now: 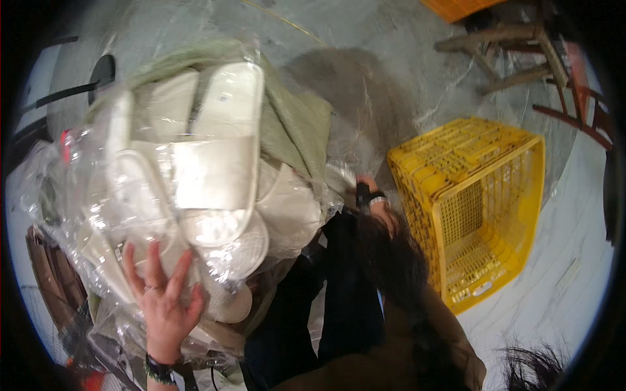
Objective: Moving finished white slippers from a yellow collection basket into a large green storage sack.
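Note:
White slippers (pixel 222 104) in clear plastic wrapping (pixel 78 195) lie heaped on a pale green woven sack (pixel 293 124). My left hand (pixel 166 300) rests with spread fingers on the plastic over the near left part of the heap, wearing a ring and a dark bracelet. At the heap's right edge is my right hand (pixel 366 186), with a band and a bracelet at its wrist. A whitish piece (pixel 340 176) is beside it, too small and partly hidden to name. The right fingers are mostly out of sight, and dark hair covers part of that forearm.
A yellow plastic crate (pixel 456 189) lies on its side at the right, its opening facing right and toward me. Wooden stools (pixel 508 58) stand on the grey floor at the far right. Brown slats (pixel 55 274) are at the left rim. My dark-clad legs (pixel 345 280) are below the heap.

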The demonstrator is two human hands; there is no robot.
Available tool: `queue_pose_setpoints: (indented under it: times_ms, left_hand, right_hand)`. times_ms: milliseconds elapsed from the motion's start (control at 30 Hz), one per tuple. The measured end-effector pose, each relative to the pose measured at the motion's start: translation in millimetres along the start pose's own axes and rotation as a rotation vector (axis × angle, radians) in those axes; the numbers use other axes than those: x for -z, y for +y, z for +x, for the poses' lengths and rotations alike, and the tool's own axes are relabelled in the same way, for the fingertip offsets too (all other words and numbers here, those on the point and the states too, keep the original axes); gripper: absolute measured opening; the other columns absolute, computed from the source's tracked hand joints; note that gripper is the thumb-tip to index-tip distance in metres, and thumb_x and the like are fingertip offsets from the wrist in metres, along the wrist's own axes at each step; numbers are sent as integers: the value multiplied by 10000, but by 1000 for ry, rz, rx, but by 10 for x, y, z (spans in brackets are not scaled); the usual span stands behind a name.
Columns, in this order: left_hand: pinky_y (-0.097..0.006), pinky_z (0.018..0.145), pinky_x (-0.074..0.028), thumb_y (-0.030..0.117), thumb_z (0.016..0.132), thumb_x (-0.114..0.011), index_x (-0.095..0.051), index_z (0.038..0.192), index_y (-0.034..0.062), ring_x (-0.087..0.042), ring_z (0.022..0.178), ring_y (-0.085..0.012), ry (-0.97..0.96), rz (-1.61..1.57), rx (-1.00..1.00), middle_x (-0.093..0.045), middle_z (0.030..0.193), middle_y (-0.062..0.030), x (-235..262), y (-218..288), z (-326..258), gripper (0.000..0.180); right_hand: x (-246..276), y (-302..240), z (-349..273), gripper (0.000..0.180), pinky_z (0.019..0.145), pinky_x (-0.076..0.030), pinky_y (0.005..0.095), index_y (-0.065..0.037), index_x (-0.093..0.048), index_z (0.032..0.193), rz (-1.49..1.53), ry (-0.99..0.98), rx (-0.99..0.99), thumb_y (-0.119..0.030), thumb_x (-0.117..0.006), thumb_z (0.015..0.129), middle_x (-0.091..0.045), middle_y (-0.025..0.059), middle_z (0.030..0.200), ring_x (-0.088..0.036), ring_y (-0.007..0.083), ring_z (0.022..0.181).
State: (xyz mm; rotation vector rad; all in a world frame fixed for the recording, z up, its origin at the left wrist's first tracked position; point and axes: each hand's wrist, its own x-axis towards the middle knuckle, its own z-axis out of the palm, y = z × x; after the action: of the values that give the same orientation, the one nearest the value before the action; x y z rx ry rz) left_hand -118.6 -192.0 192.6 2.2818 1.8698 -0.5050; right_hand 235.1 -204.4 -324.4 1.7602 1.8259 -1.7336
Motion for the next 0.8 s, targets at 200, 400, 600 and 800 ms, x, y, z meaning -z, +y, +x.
queue_pose_setpoints:
  times_ms: [200,400,600,800]
  left_hand:
    - [-612,1059,-207,164,685,-659,-557,1236,237,-215,1315,-479,-28,-129,11,-345,1432,-82,169,-13,-149,565]
    - [-636,1056,-172,210,720,-670,-496,1295,236,-223,1326,-439,14,-234,-49,-340,1436,-71,412,-110,-234,601]
    - [-467,1120,-127,316,906,-512,-176,1455,102,-254,1356,-335,157,-1531,286,-434,1386,-114,533,-270,-483,678]
    - [-422,1071,-284,349,979,-333,-76,1458,112,-367,1282,-333,290,-1701,443,-334,1407,-213,723,-752,-1017,593]
  right_hand:
    - [702,-1106,-1623,497,775,-481,372,-11,-612,1037,136,476,-98,-288,-756,650,-658,191,914,-636,325,852]
    - [1876,-2949,-3114,533,806,-491,328,-2,-586,1127,406,733,15,-172,-779,661,-663,136,983,-642,227,899]
    - [1967,-4480,-3482,713,733,-446,384,-49,-524,1242,305,640,976,-334,-797,648,-576,114,872,-564,280,799]
    - [930,-5426,-2791,460,800,-386,384,-62,-565,1145,-101,231,1085,-139,-586,691,-482,80,867,-469,260,860]
